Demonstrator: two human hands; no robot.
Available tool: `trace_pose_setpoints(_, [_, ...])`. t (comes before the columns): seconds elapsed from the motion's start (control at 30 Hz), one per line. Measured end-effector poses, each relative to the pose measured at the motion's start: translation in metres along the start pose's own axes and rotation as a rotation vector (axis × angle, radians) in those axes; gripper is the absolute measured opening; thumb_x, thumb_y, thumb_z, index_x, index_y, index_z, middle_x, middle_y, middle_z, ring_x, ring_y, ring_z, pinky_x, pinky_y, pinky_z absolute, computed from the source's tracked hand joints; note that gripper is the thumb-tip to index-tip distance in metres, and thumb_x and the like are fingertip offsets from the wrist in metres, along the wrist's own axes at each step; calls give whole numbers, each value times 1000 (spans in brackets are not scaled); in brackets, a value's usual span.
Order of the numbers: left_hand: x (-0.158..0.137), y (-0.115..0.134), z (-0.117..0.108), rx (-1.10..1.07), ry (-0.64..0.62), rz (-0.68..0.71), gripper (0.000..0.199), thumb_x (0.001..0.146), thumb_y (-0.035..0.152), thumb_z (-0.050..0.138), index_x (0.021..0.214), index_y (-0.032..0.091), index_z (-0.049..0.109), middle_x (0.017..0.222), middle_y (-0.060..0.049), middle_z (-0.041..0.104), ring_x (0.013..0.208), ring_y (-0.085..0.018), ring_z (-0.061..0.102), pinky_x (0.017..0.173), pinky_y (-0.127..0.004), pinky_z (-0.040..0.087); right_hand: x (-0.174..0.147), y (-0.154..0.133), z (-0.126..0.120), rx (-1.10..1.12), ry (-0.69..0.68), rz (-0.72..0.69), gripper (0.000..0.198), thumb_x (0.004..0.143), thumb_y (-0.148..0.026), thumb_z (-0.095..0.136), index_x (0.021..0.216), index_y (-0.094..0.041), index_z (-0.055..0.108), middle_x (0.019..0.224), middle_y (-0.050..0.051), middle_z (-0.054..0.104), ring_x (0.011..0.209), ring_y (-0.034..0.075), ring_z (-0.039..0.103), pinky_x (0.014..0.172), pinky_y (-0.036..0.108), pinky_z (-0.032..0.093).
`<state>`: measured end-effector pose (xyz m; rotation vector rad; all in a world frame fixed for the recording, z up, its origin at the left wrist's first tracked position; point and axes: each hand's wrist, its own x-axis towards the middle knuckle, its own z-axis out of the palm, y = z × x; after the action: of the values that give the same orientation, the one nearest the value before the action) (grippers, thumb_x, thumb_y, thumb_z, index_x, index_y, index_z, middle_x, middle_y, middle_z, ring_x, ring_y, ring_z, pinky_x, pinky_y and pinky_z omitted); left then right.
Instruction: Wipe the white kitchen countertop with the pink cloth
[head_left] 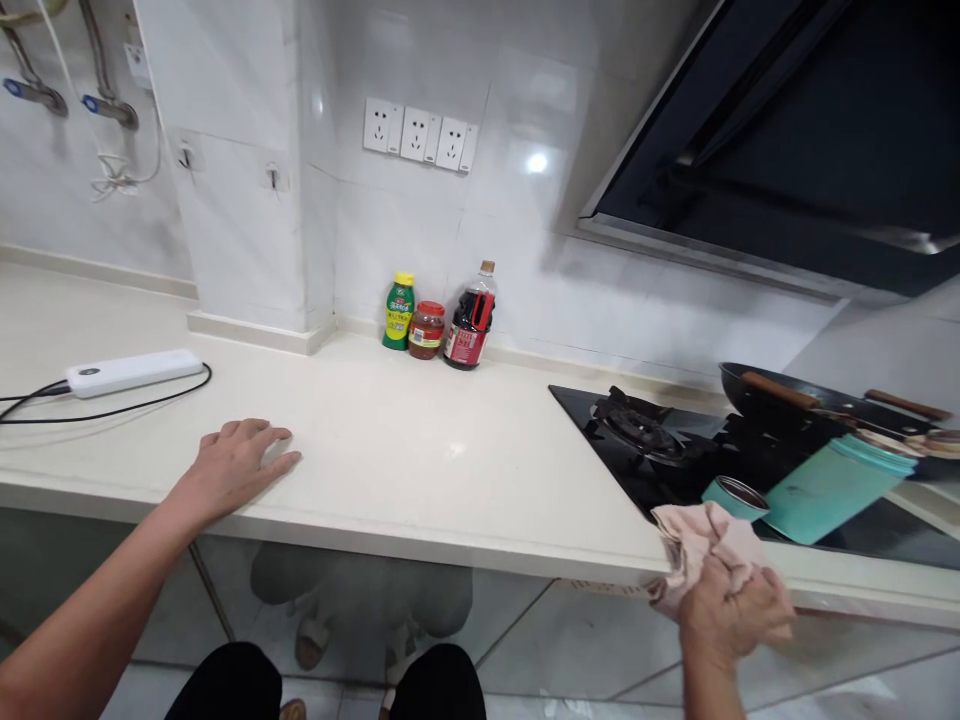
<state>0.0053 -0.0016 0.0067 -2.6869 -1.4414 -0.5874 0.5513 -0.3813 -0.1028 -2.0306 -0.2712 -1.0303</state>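
Note:
My left hand [238,462] lies flat, palm down, on the cream countertop [420,460], fingers spread and empty. At the counter's front edge, my right hand [731,605] grips a crumpled pink cloth [701,540] and presses it against the edge beside the black gas hob [675,455]. A teal canister [829,490] lies tipped on the hob just beyond the cloth, and its teal lid [735,497] rests next to it.
A black wok [817,410] with wooden handles sits on the hob under a dark range hood [787,150]. A green bottle [400,310], a red jar [427,330] and a dark sauce bottle [471,320] stand by the tiled wall. A white power strip [131,372] with black cable lies far left.

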Motion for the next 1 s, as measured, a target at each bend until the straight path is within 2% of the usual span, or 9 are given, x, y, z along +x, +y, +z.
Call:
trace_pose_setpoints(0.07, [0, 1, 0, 8, 3, 9, 63, 88, 64, 38, 127, 24, 67, 137, -17, 59, 128, -42, 51, 103, -59, 38, -36, -41, -3, 57, 102, 89, 58, 91, -57, 46, 130, -16, 58, 142, 27, 52, 134, 47, 45, 105, 68, 35])
trace_pose_setpoints(0.17, [-2, 4, -3, 10, -4, 5, 63, 88, 64, 37, 127, 24, 67, 136, -16, 59, 127, -41, 52, 103, -59, 38, -103, -112, -20, 107, 56, 14, 53, 95, -48, 45, 141, -22, 47, 147, 26, 46, 137, 47, 40, 103, 72, 34])
trace_pose_setpoints(0.3, [-3, 4, -4, 18, 9, 13, 61, 89, 63, 38, 126, 24, 67, 135, -16, 61, 125, -40, 53, 101, -57, 40, -197, -197, -50, 216, -293, -212, 63, 94, -40, 45, 153, -27, 26, 153, 26, 36, 144, 57, 18, 94, 85, 27])
trace_pose_setpoints(0.43, [-4, 1, -2, -1, 34, 29, 59, 89, 63, 40, 123, 24, 68, 134, -15, 62, 123, -39, 55, 100, -54, 42, -239, -243, -69, 198, -729, -475, 51, 95, -47, 41, 142, -29, 45, 151, 20, 45, 142, 59, 21, 91, 90, 20])
trace_pose_setpoints(0.53, [-5, 1, -3, -10, 33, 23, 58, 89, 61, 41, 123, 23, 68, 134, -15, 62, 125, -39, 54, 101, -55, 41, -218, -249, -77, 258, -754, -683, 43, 94, -44, 47, 135, -34, 54, 151, 11, 49, 140, 49, 34, 103, 80, 19])
trace_pose_setpoints(0.67, [-8, 4, -8, -48, 7, 12, 56, 90, 61, 41, 123, 24, 68, 137, -15, 61, 127, -38, 53, 101, -55, 41, -146, -225, -76, 330, -750, -852, 39, 89, -29, 48, 126, -31, 60, 142, 7, 57, 130, 36, 48, 108, 64, 30])
trace_pose_setpoints(0.8, [-10, 4, -8, -41, 30, 11, 53, 89, 58, 42, 122, 25, 68, 134, -14, 64, 126, -37, 55, 100, -51, 42, -67, -178, -64, 176, -792, -723, 43, 96, -30, 31, 125, -26, 62, 133, 10, 60, 123, 28, 54, 103, 50, 43])
trace_pose_setpoints(0.9, [-11, 1, -2, -44, 93, 40, 50, 90, 55, 42, 120, 24, 68, 131, -14, 65, 124, -36, 56, 98, -50, 43, -15, -136, -51, -63, -669, -602, 52, 95, -48, 30, 123, -26, 67, 135, 15, 54, 121, 37, 54, 97, 56, 47])
trace_pose_setpoints(1.0, [-12, -1, 2, -61, 144, 66, 47, 91, 53, 43, 118, 24, 69, 129, -13, 67, 122, -36, 57, 97, -50, 44, 17, -97, -40, -291, -529, -413, 61, 87, -67, 36, 122, -30, 70, 122, 20, 58, 107, 46, 59, 81, 65, 50])
